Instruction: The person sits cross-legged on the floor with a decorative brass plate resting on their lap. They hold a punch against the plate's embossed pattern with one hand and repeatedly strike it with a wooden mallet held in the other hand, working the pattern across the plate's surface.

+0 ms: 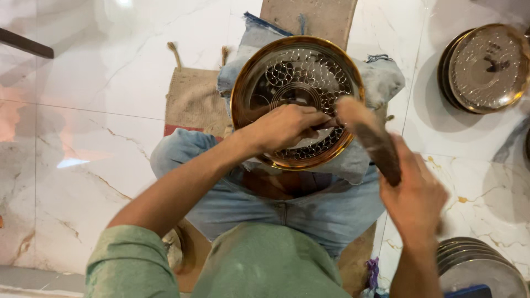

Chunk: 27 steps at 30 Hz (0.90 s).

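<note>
Left hand (284, 128) pinches a small tool against the round engraved brass plate (298, 102) steadied on the lap; right hand (414, 198) grips a dark wooden mallet (372, 138), poised to strike.

- Plate (259, 83): golden-brass rim, silvery centre, engraved rings and scale-like petals.
- Mallet (372, 138): brown, darkened shaft, pale head.
- Jeans (309, 207): faded light blue.
- Shirt (265, 265): muted green.
- Floor (83, 110): white marble, gold-brown veins.
- Sacking (193, 99): tan, red stripe.
- Stacked plates (486, 66): brass-edged, silvery.
</note>
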Tool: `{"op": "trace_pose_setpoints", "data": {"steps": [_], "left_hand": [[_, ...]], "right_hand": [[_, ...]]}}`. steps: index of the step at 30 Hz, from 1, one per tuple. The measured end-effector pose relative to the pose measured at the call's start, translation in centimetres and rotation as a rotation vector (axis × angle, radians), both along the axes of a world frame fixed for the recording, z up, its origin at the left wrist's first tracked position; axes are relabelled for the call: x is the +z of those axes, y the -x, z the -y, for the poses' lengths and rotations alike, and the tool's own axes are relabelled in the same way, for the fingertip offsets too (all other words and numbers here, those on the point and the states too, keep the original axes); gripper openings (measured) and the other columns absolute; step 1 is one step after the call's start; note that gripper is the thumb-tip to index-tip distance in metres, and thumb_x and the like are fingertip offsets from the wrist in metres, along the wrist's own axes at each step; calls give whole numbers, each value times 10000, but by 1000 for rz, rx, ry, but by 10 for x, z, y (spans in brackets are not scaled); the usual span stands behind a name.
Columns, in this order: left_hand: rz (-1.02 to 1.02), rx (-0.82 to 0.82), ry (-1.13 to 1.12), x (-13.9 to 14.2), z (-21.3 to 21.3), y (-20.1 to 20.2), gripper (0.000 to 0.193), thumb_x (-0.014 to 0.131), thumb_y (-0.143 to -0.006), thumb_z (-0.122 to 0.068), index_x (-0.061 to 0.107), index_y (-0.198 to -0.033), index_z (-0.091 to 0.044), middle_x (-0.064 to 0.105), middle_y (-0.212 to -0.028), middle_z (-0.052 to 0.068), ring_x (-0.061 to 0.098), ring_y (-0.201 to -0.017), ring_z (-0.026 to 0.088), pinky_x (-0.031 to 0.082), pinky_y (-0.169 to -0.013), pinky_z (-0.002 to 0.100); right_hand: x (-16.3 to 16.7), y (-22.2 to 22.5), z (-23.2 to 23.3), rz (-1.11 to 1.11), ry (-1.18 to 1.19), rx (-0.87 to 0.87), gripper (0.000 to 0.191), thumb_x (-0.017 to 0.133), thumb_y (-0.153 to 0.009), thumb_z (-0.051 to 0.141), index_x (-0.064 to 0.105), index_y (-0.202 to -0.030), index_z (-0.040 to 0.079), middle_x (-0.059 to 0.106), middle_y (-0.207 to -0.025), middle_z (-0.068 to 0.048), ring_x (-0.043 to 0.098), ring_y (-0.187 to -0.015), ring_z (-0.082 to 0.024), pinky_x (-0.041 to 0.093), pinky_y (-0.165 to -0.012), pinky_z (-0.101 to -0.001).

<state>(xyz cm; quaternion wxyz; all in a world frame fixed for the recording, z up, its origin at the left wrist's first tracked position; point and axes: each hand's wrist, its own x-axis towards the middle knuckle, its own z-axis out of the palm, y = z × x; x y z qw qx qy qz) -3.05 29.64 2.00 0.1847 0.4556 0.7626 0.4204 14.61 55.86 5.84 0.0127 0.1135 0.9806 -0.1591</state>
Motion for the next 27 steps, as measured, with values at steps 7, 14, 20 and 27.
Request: {"op": "trace_pose_setpoints", "data": {"steps": [7,14,20,27], "left_hand": [[-44,-189,16,15,-16,16,436,709,-897,-143,622,-1325,-138,748,-1102,94,745,-929,287,560,-821,464],[16,-215,198,13,-12,28,496,728,-880,-132,615,-1363,-148,747,-1147,84,722,-1013,303,553,-840,465],[-57,-243,100,4,-17,26,497,728,-865,-141,621,-1351,-136,731,-1245,79,712,-1067,308,548,-873,470],[30,22,1,0,-2,9,483,711,-864,-53,633,-1339,-96,731,-1215,122,717,-1016,350,556,-873,466]], "right_hand": [[-56,-68,44,-76,327,-370,871,838,-868,144,384,-1608,78,704,-1150,-197,698,-1004,-312,565,-898,-433],[-70,-69,44,-363,817,-536,841,822,-871,71,319,-1544,38,648,-1032,-94,664,-886,-205,568,-811,-382],[-64,-39,23,-211,361,-288,859,870,-888,149,353,-1569,65,660,-1066,-176,677,-948,-328,568,-853,-456],[-11,19,0,-15,199,-113,802,793,-858,280,443,-1556,97,710,-1089,-237,730,-903,-388,577,-817,-475]]}}
